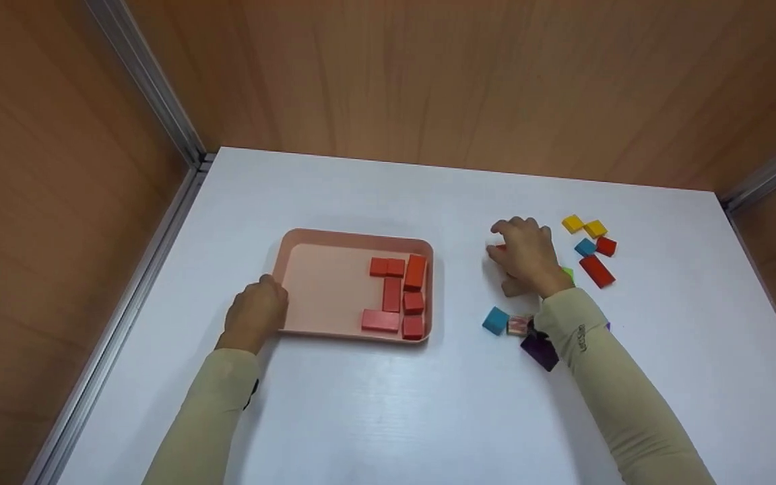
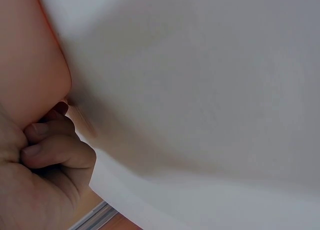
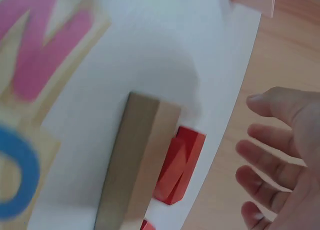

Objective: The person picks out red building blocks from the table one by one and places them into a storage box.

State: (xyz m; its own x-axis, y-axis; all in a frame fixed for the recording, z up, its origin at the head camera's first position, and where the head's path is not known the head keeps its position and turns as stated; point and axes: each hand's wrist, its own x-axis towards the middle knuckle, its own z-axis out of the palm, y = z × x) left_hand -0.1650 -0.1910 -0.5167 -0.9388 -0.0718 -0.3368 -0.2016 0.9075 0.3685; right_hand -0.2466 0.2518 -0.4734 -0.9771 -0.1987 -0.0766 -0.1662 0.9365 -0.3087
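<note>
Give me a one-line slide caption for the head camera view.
Left hand steadies a pink tray of red blocks while the right hand reaches among scattered coloured blocks.

Green block (image 1: 568, 273) mostly hidden behind right hand (image 1: 526, 252).
</note>
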